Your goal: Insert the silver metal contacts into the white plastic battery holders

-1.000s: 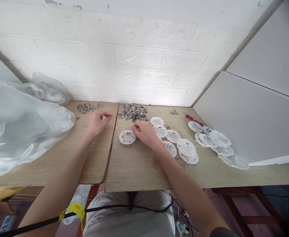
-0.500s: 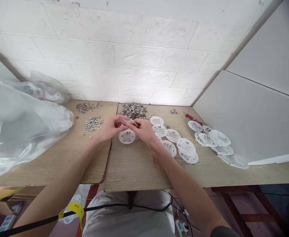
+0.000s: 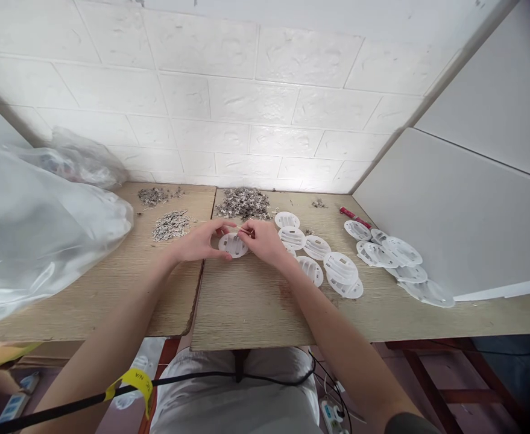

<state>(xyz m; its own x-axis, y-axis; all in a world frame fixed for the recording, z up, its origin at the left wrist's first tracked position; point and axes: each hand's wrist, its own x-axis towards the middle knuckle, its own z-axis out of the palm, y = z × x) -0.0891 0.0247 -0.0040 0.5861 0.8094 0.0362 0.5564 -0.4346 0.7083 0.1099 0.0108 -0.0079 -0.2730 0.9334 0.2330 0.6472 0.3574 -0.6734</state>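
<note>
A round white translucent plastic disc [image 3: 233, 245] with moulded slots and small metal pieces in it lies on the table before me. My left hand [image 3: 201, 242] grips it by its left side, thumb at the near edge and fingers at the far edge. Above the disc's right side, my right hand [image 3: 261, 240] is closed in a pinch. Something thin and small shows at its fingertips, too small to make out. Just beyond the hands is a heap of small metal clips [image 3: 243, 204].
More white discs [image 3: 340, 268] overlap right of my hand, and another stack [image 3: 403, 252] leans near the grey panel. A red pen-like object [image 3: 355, 217] lies behind it. Flat metal pieces [image 3: 171, 225] are piled at left, beside a large clear plastic bag [image 3: 52, 229].
My left hand has come down from my right fingertips and spread around the disc, taking hold of its edge. My right hand has shifted slightly, staying pinched by the disc.
</note>
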